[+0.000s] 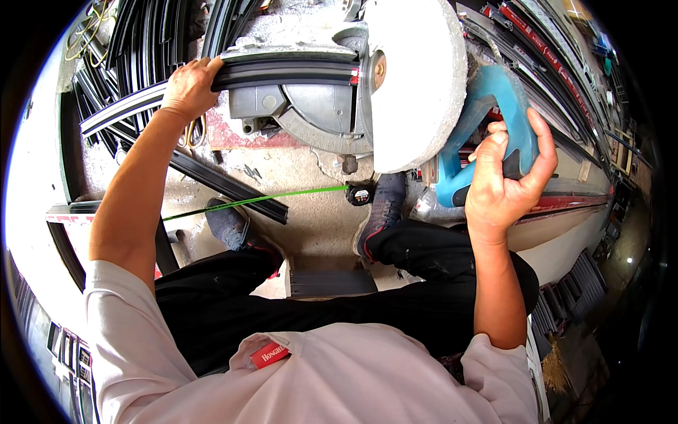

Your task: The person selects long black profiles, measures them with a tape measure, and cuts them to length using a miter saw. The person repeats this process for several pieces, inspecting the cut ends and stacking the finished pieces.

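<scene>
My left hand (189, 90) is closed over a long dark profile strip (289, 73), which lies across the grey base (265, 102) of a mitre saw. The strip's right end reaches the saw's large white blade guard (420, 92), and a small red mark shows near that end. My right hand (505, 180) is wrapped round the saw's blue handle (510, 92), with some fingers partly hidden inside its loop. The blade is not visible behind the guard. Below the saw lies a black tape measure (360, 193), its green tape (275, 196) drawn out to the left.
Many dark profiles (152, 42) are piled at the far left, and more long strips (551, 63) line the right side. A loose black profile (233, 187) lies on the floor near my left shoe (229, 225). Scissors (192, 134) rest left of the saw base.
</scene>
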The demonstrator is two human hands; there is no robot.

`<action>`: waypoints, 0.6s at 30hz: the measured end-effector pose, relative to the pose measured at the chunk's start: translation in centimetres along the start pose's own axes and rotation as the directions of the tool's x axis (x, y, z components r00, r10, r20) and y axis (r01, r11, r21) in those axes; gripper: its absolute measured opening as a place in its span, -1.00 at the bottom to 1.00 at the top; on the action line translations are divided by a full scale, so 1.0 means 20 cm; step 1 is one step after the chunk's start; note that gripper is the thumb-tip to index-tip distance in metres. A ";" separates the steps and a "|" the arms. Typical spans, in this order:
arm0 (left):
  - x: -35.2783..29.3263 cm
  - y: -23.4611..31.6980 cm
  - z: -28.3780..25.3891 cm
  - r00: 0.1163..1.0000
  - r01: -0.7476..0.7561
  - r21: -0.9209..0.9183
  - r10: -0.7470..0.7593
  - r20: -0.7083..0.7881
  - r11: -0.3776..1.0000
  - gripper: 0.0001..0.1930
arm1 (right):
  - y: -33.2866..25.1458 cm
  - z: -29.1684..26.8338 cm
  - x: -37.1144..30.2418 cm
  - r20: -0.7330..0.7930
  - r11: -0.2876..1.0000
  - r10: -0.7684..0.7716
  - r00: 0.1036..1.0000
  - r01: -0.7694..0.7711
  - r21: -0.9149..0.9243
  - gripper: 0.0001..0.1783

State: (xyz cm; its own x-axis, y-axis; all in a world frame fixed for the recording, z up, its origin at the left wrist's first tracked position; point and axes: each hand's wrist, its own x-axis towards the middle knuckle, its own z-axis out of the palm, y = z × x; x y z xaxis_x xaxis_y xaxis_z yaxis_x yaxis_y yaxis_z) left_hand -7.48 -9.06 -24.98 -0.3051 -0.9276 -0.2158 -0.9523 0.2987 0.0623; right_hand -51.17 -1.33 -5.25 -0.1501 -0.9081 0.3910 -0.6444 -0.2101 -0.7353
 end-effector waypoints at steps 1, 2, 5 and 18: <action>0.00 0.00 0.00 1.000 -0.001 -0.001 0.001 -0.001 1.000 -0.52 | 0.00 0.00 0.00 0.001 1.000 0.002 1.000 -0.002 0.000 -0.47; 0.00 0.00 0.00 1.000 -0.002 -0.002 0.002 -0.003 1.000 -0.52 | 0.00 0.00 0.00 0.001 1.000 0.003 1.000 -0.003 -0.001 -0.47; 0.00 0.00 0.00 1.000 -0.001 -0.002 0.001 -0.008 1.000 -0.52 | 0.00 0.00 0.00 0.006 1.000 -0.001 1.000 0.001 -0.006 -0.47; 0.00 0.00 0.01 1.000 -0.002 -0.031 0.002 -0.015 1.000 -0.55 | -0.10 -0.01 0.14 0.046 0.999 0.049 0.998 -0.048 -0.016 -0.52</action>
State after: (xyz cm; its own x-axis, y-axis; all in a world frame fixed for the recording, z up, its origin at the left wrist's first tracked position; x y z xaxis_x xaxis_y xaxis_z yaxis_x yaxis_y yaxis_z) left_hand -7.46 -9.05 -25.10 -0.3068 -0.9303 -0.2012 -0.9514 0.2937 0.0927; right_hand -50.47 -3.29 -2.54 -0.1467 -0.9331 0.3284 -0.6479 -0.1602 -0.7447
